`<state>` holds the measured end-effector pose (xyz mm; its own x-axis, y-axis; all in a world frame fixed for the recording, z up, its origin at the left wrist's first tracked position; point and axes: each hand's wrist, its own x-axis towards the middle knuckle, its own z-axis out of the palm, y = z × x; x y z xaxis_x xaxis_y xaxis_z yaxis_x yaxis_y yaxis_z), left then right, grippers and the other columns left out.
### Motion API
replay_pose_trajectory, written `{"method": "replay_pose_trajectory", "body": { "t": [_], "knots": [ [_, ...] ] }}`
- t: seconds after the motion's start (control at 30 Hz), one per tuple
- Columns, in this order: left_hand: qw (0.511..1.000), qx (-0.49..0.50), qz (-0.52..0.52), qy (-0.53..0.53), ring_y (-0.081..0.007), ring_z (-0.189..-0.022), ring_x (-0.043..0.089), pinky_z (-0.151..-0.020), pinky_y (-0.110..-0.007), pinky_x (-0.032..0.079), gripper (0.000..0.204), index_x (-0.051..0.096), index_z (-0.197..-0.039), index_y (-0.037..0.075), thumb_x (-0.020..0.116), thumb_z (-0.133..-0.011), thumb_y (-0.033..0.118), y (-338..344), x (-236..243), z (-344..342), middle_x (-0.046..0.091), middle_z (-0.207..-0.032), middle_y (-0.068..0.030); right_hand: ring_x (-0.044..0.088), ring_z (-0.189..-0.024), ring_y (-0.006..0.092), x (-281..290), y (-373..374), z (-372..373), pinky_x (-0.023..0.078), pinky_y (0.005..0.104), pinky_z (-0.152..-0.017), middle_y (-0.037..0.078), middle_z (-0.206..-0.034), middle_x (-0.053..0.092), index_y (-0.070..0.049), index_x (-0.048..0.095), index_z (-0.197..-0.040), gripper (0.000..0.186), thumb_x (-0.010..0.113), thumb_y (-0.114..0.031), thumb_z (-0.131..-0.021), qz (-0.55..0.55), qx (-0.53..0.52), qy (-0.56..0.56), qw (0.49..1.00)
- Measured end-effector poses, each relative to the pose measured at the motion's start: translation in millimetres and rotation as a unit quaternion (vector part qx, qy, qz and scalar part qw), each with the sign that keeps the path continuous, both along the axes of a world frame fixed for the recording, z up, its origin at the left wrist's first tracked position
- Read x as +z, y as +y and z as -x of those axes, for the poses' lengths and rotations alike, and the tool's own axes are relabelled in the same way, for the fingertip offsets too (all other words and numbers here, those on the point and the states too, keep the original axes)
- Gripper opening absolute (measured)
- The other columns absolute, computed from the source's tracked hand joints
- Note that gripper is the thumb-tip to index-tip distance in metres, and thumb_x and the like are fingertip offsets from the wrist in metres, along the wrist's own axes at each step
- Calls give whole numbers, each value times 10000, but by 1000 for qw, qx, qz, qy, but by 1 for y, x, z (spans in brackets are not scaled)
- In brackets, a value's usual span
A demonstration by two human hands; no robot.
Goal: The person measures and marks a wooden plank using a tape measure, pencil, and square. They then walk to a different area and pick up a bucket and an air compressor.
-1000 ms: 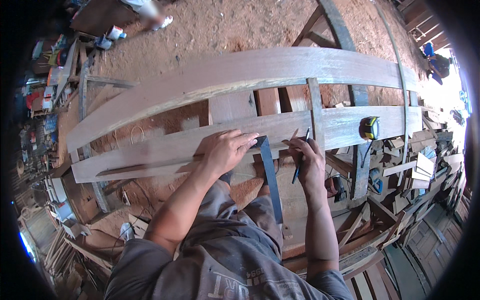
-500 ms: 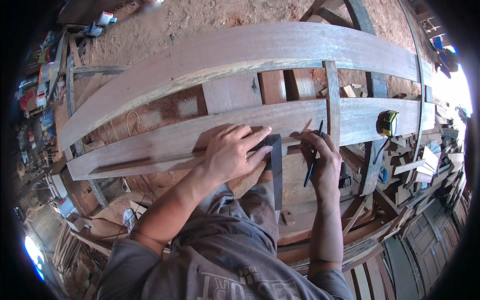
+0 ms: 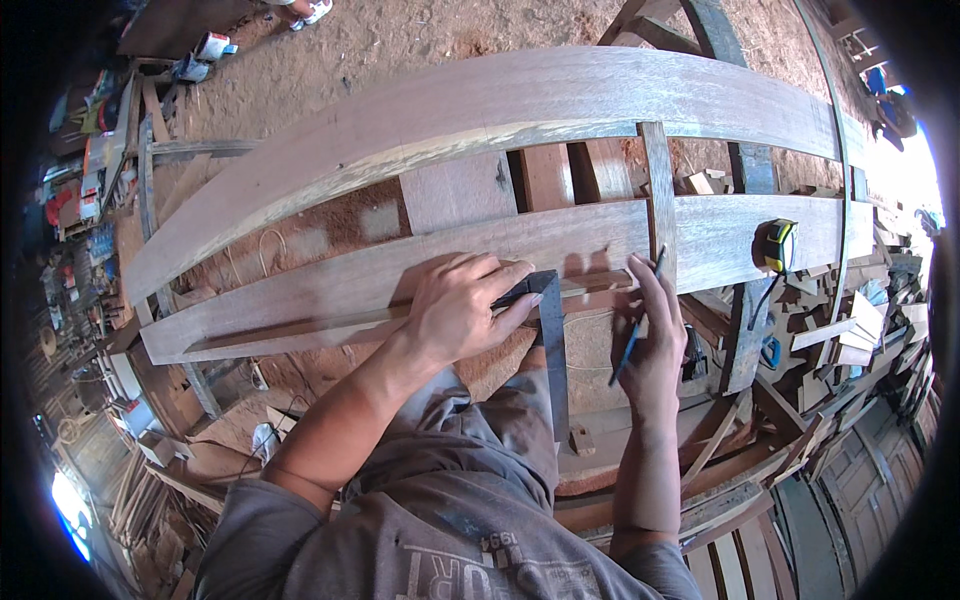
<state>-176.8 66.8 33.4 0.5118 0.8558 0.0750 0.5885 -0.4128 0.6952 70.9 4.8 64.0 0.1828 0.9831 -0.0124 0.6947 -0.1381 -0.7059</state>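
Observation:
My left hand [image 3: 448, 308] is closed around the stock of a dark try square, bracing it against a narrow wooden strip [image 3: 345, 328] near the front edge of a long plank [image 3: 570, 232]. The square's blade [image 3: 554, 365] points back toward my body. To the right, my right hand [image 3: 655, 335] holds a dark pencil [image 3: 627, 348] slantwise among its fingers. Its fingertips are by the right end of the strip, just left of a short wooden crosspiece [image 3: 658, 190] lying over the plank.
A wider curved plank [image 3: 470, 100] lies beyond, both planks resting on wooden supports. A yellow-and-black tape measure [image 3: 777, 246] sits on the near plank at right. Wood offcuts [image 3: 855, 330] are heaped at the right. A person's foot [image 3: 316, 12] shows at the top.
My right hand has opened slightly and the pencil has shifted in its fingers, its top leaning further right. My left hand and the square stay nearly still. A foot has come clearly into view at the top.

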Motion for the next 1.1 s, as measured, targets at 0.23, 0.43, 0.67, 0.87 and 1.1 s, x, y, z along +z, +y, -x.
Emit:
{"method": "replay_pose_trajectory", "body": {
  "t": [0.23,0.43,0.67,0.87,1.1],
  "knots": [
    [1000,5,16,0,-270,-765,767,-684,-373,630,342,812,-1162,43,870,-894,247,3,7,-2,772,-909,-114,752,-945,347,3,-33,21,602,413,-813,214,-1112,741,-18,706,-1383,373,699,-51,-1012,-16,45,75,996],
    [1000,-3,1,5,-269,-754,763,-673,-376,624,348,812,-1158,43,870,-898,268,4,6,-2,771,-900,-103,768,-953,337,-4,-39,41,619,402,-825,220,-1112,764,10,723,-1318,357,707,26,-962,-4,22,110,994],
    [1000,-6,-1,13,-275,-759,758,-671,-383,618,367,810,-1181,49,864,-904,283,3,6,-1,765,-901,-108,761,-928,317,-7,-42,40,613,403,-820,211,-1113,767,8,740,-1296,347,722,22,-950,-32,51,66,996],
    [1000,-12,-6,10,-287,-755,738,-680,-396,614,387,807,-1209,51,854,-914,296,3,4,0,746,-895,-118,760,-928,318,-7,-42,42,611,409,-823,207,-1114,771,5,750,-1278,331,728,16,-948,-24,23,78,996],
    [1000,-11,-20,11,-290,-740,727,-672,-403,608,397,805,-1222,54,851,-918,307,1,2,0,734,-876,-119,762,-892,320,-2,-39,46,611,402,-800,208,-1096,774,4,765,-1221,269,723,14,-956,-40,41,59,997]
  ]
}}
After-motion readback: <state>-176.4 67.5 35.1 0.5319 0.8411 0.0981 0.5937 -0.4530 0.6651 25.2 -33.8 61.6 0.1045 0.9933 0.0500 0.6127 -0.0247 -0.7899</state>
